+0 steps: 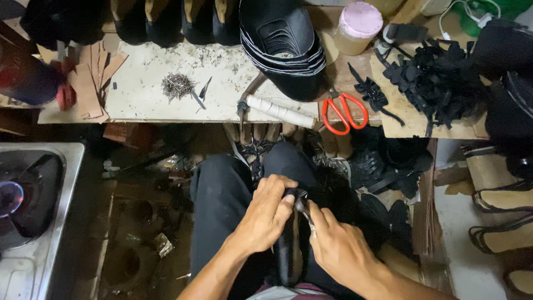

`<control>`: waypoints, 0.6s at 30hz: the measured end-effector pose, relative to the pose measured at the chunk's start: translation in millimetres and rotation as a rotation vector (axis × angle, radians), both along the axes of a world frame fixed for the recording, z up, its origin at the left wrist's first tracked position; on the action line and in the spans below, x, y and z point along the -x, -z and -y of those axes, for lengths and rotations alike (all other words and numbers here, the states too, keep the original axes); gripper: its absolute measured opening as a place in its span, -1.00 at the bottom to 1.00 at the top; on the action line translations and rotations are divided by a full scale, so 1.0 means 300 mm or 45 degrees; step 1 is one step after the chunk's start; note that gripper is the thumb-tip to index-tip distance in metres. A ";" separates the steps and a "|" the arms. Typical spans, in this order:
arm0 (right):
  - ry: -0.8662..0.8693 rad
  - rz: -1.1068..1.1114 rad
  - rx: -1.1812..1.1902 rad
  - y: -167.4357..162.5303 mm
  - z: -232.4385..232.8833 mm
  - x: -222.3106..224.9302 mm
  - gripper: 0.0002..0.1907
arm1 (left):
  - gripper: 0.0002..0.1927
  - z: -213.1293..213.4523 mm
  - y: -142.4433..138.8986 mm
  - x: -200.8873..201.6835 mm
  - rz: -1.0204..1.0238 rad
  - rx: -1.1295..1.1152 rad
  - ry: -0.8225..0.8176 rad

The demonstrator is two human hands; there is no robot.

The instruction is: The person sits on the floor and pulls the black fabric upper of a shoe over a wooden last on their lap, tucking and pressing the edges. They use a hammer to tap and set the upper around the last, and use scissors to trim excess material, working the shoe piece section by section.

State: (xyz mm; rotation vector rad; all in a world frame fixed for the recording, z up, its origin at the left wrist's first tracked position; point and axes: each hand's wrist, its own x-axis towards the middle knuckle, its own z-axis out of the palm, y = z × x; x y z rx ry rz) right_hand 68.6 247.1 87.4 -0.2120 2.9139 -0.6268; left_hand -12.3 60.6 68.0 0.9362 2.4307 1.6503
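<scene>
A cramped shoemaking corner is seen from above, with a worn, pale bench point(150, 83) running across the top of the view and a cluttered floor below it. On the bench lie a heap of small nails point(176, 86), a hammer with a white-wrapped handle point(277, 111), red-handled scissors point(344, 113), a jar with a pink lid point(358, 26), a stack of black shoe uppers point(284, 41) and a pile of black straps point(438, 78). A steel stove point(39, 216) stands at the left edge, and tan sandals point(502, 205) lie at the right.

The person sits with dark trousers point(222, 194) and works over the lap. The left hand point(266, 214) has its grip closed on the upper end of a black shoe piece point(290, 244), which rests upright between the knees. The right hand point(338, 247) is clamped on a small metal tool point(304, 208), whose tip meets the shoe piece just beside the left thumb.
</scene>
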 end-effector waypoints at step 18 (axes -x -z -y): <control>0.086 0.015 0.120 0.051 0.035 0.035 -0.80 | -0.70 0.062 0.061 0.017 -0.012 -0.171 0.139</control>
